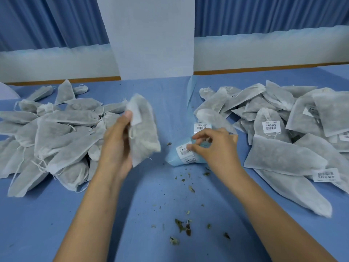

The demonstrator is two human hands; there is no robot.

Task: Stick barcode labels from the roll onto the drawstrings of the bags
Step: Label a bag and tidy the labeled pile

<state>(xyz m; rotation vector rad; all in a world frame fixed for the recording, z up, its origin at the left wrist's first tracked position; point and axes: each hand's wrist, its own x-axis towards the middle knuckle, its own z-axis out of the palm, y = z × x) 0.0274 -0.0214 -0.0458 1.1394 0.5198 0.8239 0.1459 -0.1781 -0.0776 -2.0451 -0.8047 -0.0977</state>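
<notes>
Unlabelled bags (56, 133): heap left of label roll (176, 161). Labelled bags (283, 129): heap right of it. Held bag (145, 129): looks soft, light, floppy; left hand (117, 146) grips it just left of roll. Right hand (215, 146): pinches label (184, 150) on roll. Drawstring (132, 132): likely limp; best pinched near neck.

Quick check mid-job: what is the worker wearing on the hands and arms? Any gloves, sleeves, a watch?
Nothing is worn. The left hand and right hand are bare, with no gloves, rings or wristband visible. The left forearm and right forearm are uncovered down to the bottom edge of the frame, with no sleeve in view.
</notes>
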